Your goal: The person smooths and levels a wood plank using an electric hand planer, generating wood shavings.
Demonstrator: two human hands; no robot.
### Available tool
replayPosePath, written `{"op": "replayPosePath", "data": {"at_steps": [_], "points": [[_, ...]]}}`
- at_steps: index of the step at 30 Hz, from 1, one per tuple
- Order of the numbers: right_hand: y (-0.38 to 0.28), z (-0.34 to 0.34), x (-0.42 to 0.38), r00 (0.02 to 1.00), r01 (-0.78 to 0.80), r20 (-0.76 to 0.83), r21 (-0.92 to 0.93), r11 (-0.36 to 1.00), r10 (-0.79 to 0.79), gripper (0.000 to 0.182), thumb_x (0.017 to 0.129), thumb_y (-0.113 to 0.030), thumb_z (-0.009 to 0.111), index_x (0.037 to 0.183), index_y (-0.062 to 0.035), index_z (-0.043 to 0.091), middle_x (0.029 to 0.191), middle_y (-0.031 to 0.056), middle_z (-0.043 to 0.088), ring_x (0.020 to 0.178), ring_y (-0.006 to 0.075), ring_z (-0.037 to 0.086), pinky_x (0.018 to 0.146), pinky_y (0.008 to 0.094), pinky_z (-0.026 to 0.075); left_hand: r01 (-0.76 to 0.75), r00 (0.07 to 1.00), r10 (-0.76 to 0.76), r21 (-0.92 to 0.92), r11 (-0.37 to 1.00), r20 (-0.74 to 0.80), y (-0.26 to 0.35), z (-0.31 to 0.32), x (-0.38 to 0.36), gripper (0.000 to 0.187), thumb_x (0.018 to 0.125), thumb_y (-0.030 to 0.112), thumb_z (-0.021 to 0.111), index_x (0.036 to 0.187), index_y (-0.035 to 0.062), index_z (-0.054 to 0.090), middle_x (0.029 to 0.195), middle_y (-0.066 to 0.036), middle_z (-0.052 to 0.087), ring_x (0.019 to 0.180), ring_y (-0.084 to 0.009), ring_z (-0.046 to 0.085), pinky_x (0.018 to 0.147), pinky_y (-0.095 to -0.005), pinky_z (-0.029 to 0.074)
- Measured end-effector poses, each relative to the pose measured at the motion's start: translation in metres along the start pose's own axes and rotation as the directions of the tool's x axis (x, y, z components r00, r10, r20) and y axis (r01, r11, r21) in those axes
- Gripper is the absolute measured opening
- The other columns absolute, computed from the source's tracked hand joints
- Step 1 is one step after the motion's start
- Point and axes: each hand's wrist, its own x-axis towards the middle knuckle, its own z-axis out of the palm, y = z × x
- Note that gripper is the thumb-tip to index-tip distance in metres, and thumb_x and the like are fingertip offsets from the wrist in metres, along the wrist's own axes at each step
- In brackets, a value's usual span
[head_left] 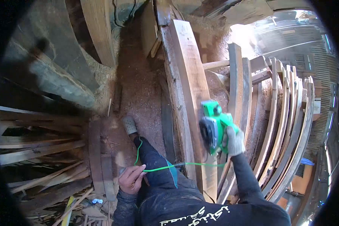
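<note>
A gloved right hand, my right hand (234, 141), is wrapped round the handle of a green electric planer (214, 128). The planer is over a long wooden beam (192, 71), its body overlapping the beam's middle in this view; its edges look blurred. My left hand (132, 177), bare, pinches a green power cord (160, 168) between thumb and fingers. From there the cord runs right across my leg toward the planer side, and another stretch of it hangs down by my foot. The beam lies lengthwise in front of me, beside a rougher plank (177, 101).
Several long boards (278, 124) stand side by side on the right. More loose planks (45, 150) are stacked at the left, and a thick slab (56, 71) leans above them. Sawdust covers the ground (139, 94) around my shoe (130, 125).
</note>
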Motion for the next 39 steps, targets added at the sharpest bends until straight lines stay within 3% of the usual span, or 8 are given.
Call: {"op": "replayPosePath", "data": {"at_steps": [8, 16, 20, 23, 29, 32, 37, 39], "points": [[-0.059, 0.050, 0.163, 0.999, -0.028, -0.024, 0.052, 0.998, 0.029, 0.035, 0.108, -0.039, 0.071, 0.095, -0.0065, 0.072, 0.063, 0.0004, 0.060, 0.047, 0.0116, 0.056, 0.045, 0.0305, 0.045, -0.013, 0.997, 0.016, 0.048, 0.999, -0.070, -0.001, -0.015, 0.075, 0.030, 0.091, 0.006, 0.084, 0.121, 0.0076, 0.084, 0.101, -0.013, 0.080, 0.089, -0.0305, 0.077, 0.078, -0.0396, 0.061], [-0.103, 0.087, 0.300, 0.955, 0.295, 0.080, -0.347, 0.890, -0.285, 0.036, 0.111, -0.037, 0.057, 0.099, -0.0088, 0.076, 0.070, 0.0143, 0.071, 0.060, 0.0286, 0.072, 0.058, 0.0435, 0.056, 0.034, 0.993, -0.032, 0.016, 0.999, -0.112, 0.008, -0.003, 0.156, 0.030, 0.092, 0.005, 0.084, 0.122, 0.0068, 0.084, 0.101, -0.013, 0.080, 0.090, -0.0291, 0.078, 0.079, -0.0393, 0.061], [-0.153, 0.117, 0.349, 0.958, 0.286, 0.044, -0.253, 0.924, -0.285, 0.051, 0.108, -0.052, 0.061, 0.082, -0.0087, 0.071, 0.061, 0.0046, 0.063, 0.047, 0.0172, 0.061, 0.047, 0.0366, 0.051, 0.069, 0.992, -0.067, 0.016, 0.997, -0.104, 0.007, 0.000, 0.177, 0.031, 0.091, 0.004, 0.085, 0.122, 0.0067, 0.084, 0.101, -0.013, 0.080, 0.090, -0.0288, 0.078, 0.079, -0.0388, 0.061], [-0.181, 0.129, 0.390, 0.951, 0.308, 0.153, -0.490, 0.815, -0.268, 0.024, 0.107, -0.020, 0.055, 0.126, -0.0210, 0.070, 0.084, 0.0091, 0.074, 0.071, 0.0291, 0.076, 0.066, 0.0457, 0.061, 0.060, 0.991, -0.055, 0.035, 0.998, -0.123, 0.007, 0.005, 0.189, 0.032, 0.090, 0.005, 0.087, 0.122, 0.0069, 0.084, 0.101, -0.012, 0.080, 0.088, -0.0282, 0.077, 0.078, -0.0383, 0.061], [-0.211, 0.164, 0.488, 0.868, 0.475, 0.191, -0.590, 0.653, -0.459, 0.021, 0.105, -0.019, 0.057, 0.123, -0.0223, 0.067, 0.096, 0.0128, 0.078, 0.090, 0.0386, 0.078, 0.079, 0.0524, 0.061, 0.067, 0.991, -0.067, -0.007, 0.998, -0.112, 0.013, 0.019, 0.214, 0.033, 0.088, 0.005, 0.089, 0.121, 0.0074, 0.085, 0.097, -0.011, 0.080, 0.085, -0.0274, 0.076, 0.074, -0.0379, 0.060], [-0.218, 0.173, 0.538, 0.624, 0.642, 0.290, -0.720, 0.264, -0.725, 0.020, 0.106, -0.022, 0.056, 0.123, -0.0231, 0.066, 0.101, 0.0159, 0.079, 0.097, 0.0430, 0.078, 0.083, 0.0556, 0.060, 0.083, 0.994, -0.084, -0.023, 0.996, -0.064, 0.015, 0.026, 0.225, 0.033, 0.088, 0.003, 0.086, 0.121, 0.0058, 0.083, 0.103, -0.015, 0.083, 0.090, -0.0296, 0.080, 0.079, -0.0383, 0.062], [-0.265, 0.207, 0.567, 0.947, 0.321, 0.096, -0.374, 0.870, -0.308, 0.029, 0.110, -0.035, 0.052, 0.128, -0.0245, 0.072, 0.099, 0.0150, 0.081, 0.085, 0.0358, 0.080, 0.078, 0.0477, 0.062, 0.008, 0.999, -0.009, -0.008, 1.000, -0.040, 0.015, 0.033, 0.238, 0.032, 0.087, 0.005, 0.088, 0.119, 0.0064, 0.084, 0.104, -0.013, 0.083, 0.090, -0.0284, 0.080, 0.078, -0.0375, 0.062], [-0.264, 0.207, 0.559, 0.951, 0.308, 0.086, -0.313, 0.898, -0.296, 0.034, 0.111, -0.039, 0.050, 0.131, -0.0266, 0.074, 0.094, 0.0133, 0.081, 0.079, 0.0299, 0.080, 0.074, 0.0436, 0.063, 0.023, 0.997, -0.022, 0.001, 1.000, -0.070, 0.013, 0.030, 0.232, 0.033, 0.087, 0.005, 0.088, 0.119, 0.0067, 0.084, 0.104, -0.013, 0.082, 0.090, -0.0285, 0.080, 0.078, -0.0374, 0.062]]}}
